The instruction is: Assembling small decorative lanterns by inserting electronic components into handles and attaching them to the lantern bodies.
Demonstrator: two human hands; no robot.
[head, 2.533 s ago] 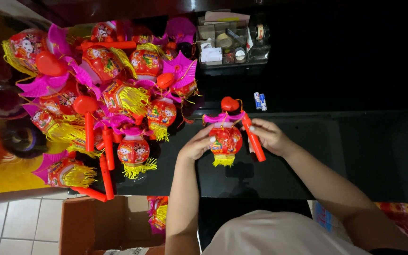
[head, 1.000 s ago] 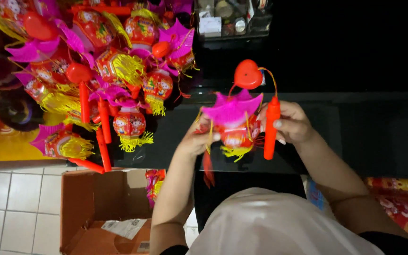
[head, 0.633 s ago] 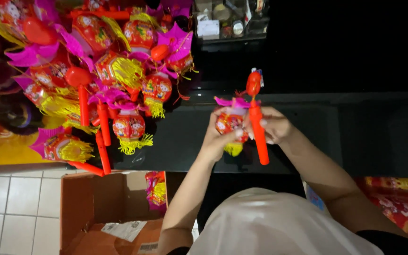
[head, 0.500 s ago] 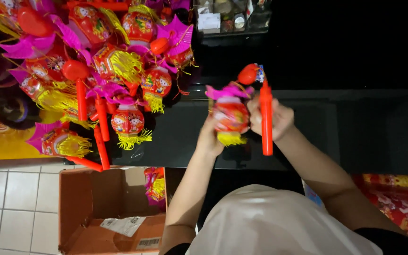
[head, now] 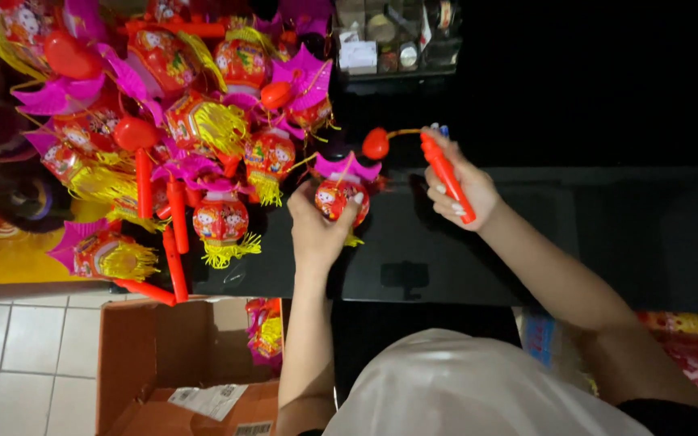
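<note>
Currently, positions are being recorded against the black table (head: 446,266), left to right. Over the table's left end, a heap of finished lanterns (head: 179,137) in red, pink and yellow is being kept; below that end, an open cardboard box (head: 163,363) is being kept on the tiled floor. Near the table's middle, a small red paper lantern (head: 339,198) with a pink top is being cupped by the left hand (head: 317,230), fingers curled round its lower side, forearm raised from below. Further right, a red plastic handle stick (head: 446,173) is being gripped by the right hand (head: 458,190), fingers wrapped closed about it, wrist angled inward. A red bulb on a thin wire is being carried at the stick's tip. Risk judged: the paper body may be crushed by too firm a hold, or the wire snagged on the neighbouring heap.
</note>
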